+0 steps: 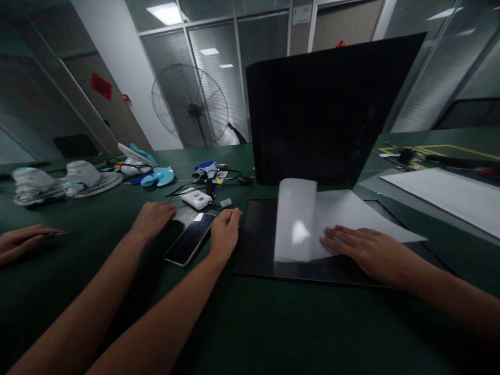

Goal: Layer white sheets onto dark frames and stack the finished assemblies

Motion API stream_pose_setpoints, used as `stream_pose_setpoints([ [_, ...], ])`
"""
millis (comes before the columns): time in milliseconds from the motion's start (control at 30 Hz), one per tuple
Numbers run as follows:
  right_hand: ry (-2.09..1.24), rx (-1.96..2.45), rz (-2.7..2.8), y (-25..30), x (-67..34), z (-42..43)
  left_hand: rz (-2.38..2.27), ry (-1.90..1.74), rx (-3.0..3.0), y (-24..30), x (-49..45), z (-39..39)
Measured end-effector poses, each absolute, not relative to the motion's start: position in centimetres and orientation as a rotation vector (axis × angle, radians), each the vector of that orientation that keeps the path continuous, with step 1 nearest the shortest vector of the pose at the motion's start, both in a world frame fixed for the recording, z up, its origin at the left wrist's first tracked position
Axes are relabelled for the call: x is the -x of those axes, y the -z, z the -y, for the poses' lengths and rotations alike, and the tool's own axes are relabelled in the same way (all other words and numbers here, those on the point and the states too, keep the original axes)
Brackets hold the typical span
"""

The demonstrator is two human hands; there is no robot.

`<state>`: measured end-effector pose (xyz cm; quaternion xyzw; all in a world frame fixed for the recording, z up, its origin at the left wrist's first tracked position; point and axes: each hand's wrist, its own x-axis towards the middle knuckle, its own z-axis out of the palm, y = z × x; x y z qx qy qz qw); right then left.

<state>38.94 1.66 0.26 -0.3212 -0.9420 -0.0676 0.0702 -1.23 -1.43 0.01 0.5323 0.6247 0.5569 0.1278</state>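
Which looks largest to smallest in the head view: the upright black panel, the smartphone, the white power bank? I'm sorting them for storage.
1. Upright black panel, by far the largest.
2. Smartphone, lying between two hands.
3. White power bank, smallest as seen; it lies slightly farther from the camera, so the gap to the phone may be overstated.

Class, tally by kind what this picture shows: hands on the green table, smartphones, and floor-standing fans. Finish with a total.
Hands: 4
Smartphones: 1
Floor-standing fans: 1
Total: 6
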Motion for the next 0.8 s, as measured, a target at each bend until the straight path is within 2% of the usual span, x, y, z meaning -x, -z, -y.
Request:
stream_pose_setpoints([
  [233,0.146,0.981,2.865,-0.4,-40.5,-1.8,-1.741,-1.615,-1.487,1.3,1.9,0.1],
  [367,0.005,0.912,2.948,-1.5,-41.6,-1.1,-1.649,-1.485,-1.517,1.4,2.1,-0.4],
  [467,-0.181,0.912,2.868,-1.9,-42.0,-2.1,-1.681,-1.253,-1.766,1.0,2.5,0.0],
  [600,-0.096,1.487,2.453,-2.0,-44.1,-4.5,-1.815,-0.821,-2.114,0.6,2.7,0.8],
  [700,0.045,1.884,2.208,-2.3,-46.5,-6.1,-1.855,-0.749,-2.147,0.6,2.6,1.0],
  [800,0.010,2.050,2.128,-2.5,-48.2,-6.8,-1.857,-0.659,-2.189,0.5,2.5,1.0],
])
